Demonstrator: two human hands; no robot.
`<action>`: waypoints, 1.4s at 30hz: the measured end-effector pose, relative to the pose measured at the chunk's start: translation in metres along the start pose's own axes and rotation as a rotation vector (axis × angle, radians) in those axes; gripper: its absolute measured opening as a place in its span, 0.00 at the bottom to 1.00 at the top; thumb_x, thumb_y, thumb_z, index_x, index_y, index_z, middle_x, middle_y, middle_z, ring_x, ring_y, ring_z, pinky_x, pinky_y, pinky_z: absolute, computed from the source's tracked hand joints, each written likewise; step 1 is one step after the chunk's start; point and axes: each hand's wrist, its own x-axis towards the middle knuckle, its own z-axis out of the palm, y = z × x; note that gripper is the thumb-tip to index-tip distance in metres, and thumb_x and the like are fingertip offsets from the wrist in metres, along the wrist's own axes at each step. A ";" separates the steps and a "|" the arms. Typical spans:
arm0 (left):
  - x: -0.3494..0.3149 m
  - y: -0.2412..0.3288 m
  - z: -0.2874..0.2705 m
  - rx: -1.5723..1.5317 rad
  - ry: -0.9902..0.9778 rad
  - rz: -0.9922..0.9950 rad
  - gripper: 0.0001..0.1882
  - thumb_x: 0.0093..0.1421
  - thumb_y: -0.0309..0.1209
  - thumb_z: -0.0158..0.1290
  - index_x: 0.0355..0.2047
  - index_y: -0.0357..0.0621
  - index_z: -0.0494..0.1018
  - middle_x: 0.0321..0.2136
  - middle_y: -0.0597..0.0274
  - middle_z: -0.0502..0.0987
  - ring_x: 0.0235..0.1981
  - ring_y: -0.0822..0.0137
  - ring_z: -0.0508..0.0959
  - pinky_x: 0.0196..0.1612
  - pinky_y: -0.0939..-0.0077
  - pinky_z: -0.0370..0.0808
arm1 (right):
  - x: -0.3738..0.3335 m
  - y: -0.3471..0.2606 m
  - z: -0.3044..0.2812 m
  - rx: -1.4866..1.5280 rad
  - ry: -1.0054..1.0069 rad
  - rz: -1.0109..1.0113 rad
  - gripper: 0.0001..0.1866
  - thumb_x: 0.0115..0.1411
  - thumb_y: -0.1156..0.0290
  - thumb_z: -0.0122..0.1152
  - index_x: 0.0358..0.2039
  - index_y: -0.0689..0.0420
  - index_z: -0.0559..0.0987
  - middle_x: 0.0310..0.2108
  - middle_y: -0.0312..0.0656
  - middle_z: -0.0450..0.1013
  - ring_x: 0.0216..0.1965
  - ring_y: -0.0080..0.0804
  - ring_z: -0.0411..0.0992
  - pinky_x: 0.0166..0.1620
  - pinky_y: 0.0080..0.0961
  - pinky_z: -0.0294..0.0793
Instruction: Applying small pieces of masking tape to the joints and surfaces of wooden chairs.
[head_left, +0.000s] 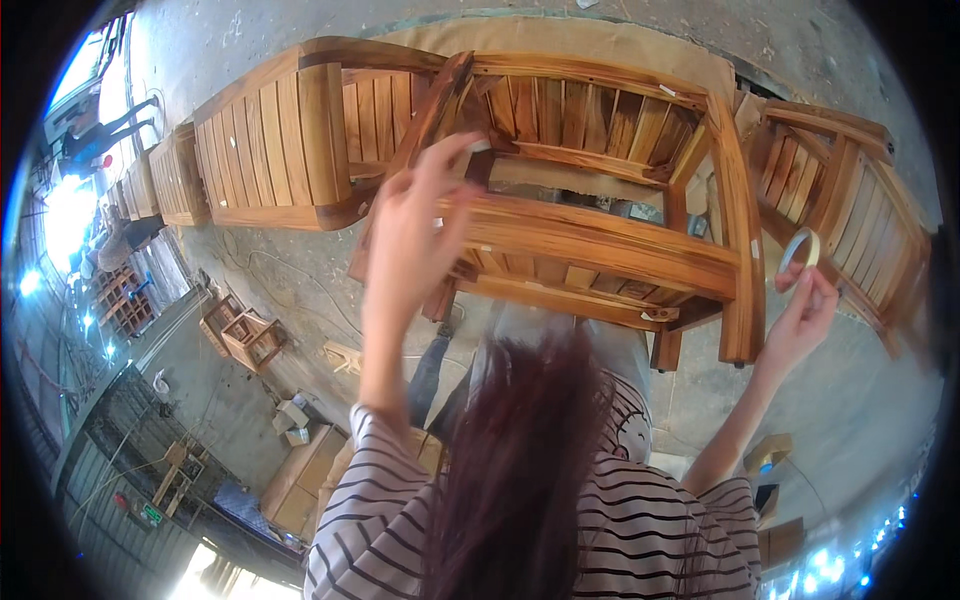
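Note:
My left hand (pixel 415 225) is raised over the left arm of a wooden chair (pixel 600 235), a little blurred. Its fingers are apart, and a small pale patch shows at the tip of the index finger; I cannot tell whether it is a scrap of tape. On the right, my right hand (pixel 805 305) grips a roll of pale yellow tape (pixel 811 250) between thumb and fingers, just past the chair's right side. The slatted chair stands right in front of me, its glossy brown wood dotted with several small white pieces.
A slatted wooden chair (pixel 265 140) stands close on the left, and another chair (pixel 850 200) on the right. Brown cardboard (pixel 640 45) lies on the concrete floor behind. Small wooden frames (pixel 245 335) and cardboard boxes (pixel 305 480) are at the lower left.

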 end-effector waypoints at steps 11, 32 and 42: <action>-0.054 -0.025 0.001 0.320 -0.281 0.059 0.37 0.55 0.22 0.40 0.68 0.45 0.51 0.54 0.39 0.71 0.57 0.47 0.71 0.64 0.55 0.60 | 0.009 0.007 0.005 0.072 -0.054 0.118 0.06 0.68 0.75 0.50 0.42 0.64 0.71 0.36 0.45 0.76 0.32 0.25 0.73 0.37 0.21 0.73; 0.091 -0.249 0.083 -0.769 -0.214 -0.766 0.35 0.69 0.49 0.42 0.70 0.49 0.46 0.61 0.59 0.65 0.57 0.69 0.68 0.56 0.76 0.66 | 0.122 0.136 0.093 -0.083 -0.541 0.816 0.35 0.65 0.43 0.49 0.57 0.63 0.71 0.46 0.45 0.75 0.44 0.31 0.74 0.46 0.26 0.73; 0.139 -0.186 0.021 -1.137 0.205 -0.695 0.36 0.64 0.62 0.40 0.60 0.48 0.64 0.46 0.59 0.76 0.46 0.65 0.77 0.50 0.70 0.74 | 0.172 0.039 0.099 0.462 -0.284 0.614 0.29 0.67 0.44 0.44 0.50 0.58 0.74 0.41 0.41 0.75 0.39 0.30 0.75 0.44 0.29 0.76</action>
